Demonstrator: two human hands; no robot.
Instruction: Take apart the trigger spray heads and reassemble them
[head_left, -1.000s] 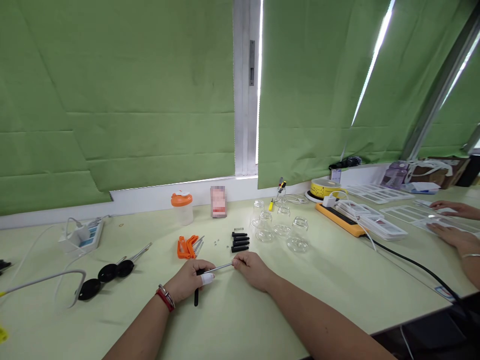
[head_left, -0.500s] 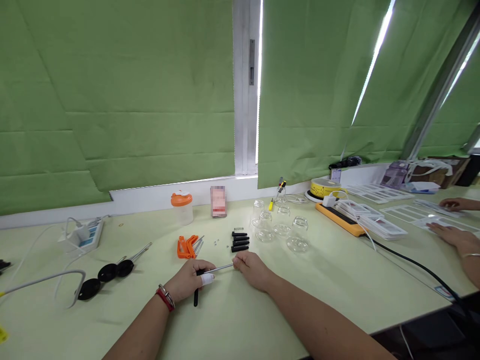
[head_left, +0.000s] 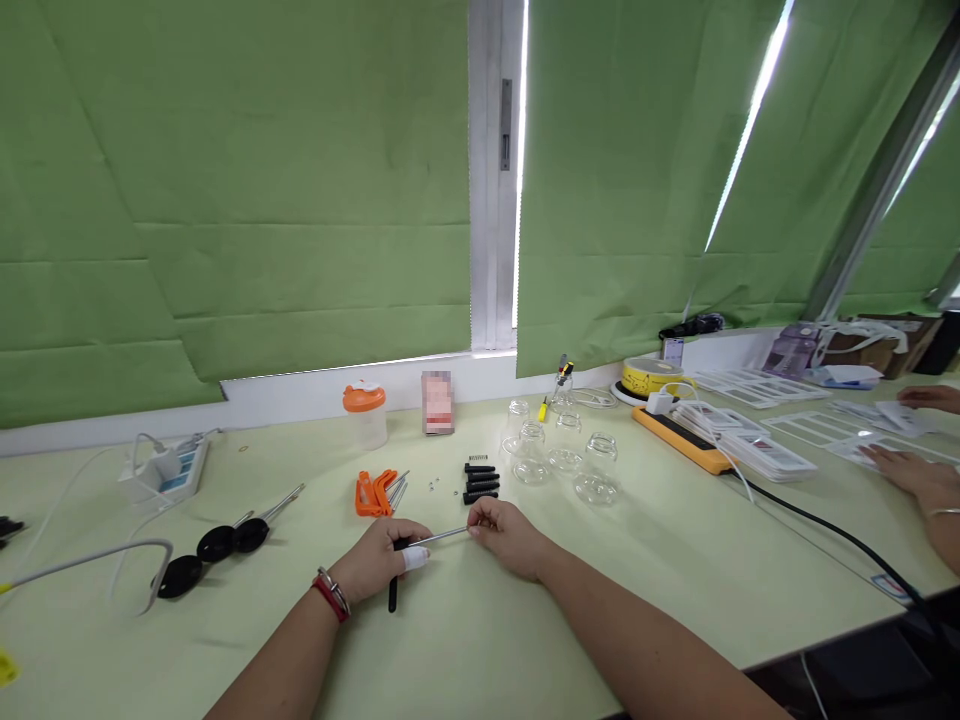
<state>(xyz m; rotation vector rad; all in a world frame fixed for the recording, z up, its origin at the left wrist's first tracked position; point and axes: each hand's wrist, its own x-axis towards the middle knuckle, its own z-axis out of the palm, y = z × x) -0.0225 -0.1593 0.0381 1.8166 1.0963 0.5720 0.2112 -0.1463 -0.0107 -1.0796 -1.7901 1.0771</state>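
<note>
Near the middle of the table, my left hand (head_left: 380, 553) is closed around a black piece (head_left: 393, 592) with a thin metal rod (head_left: 446, 534) running out of it to the right. A white wrap covers one finger of this hand. At the rod's far end, the fingertips of my right hand (head_left: 504, 535) are pinched together on it. Just beyond my hands lie several ribbed black parts (head_left: 481, 484) and a small spring (head_left: 478, 458). To their left are orange plastic pieces (head_left: 373, 493), thin metal rods (head_left: 399, 492) and tiny nuts (head_left: 433, 486).
Several clear glass jars (head_left: 598, 470) stand right of the black parts. Black round-ended pieces (head_left: 216, 545) with rods lie left. Behind are an orange-lidded cup (head_left: 365, 415) and an orange power strip (head_left: 679, 440). Another person's hands (head_left: 904, 470) handle white sheets at far right.
My right hand's fingers have shifted slightly at the rod's end; my left hand keeps its hold. At far right, the other person's hand has moved with a sheet.
</note>
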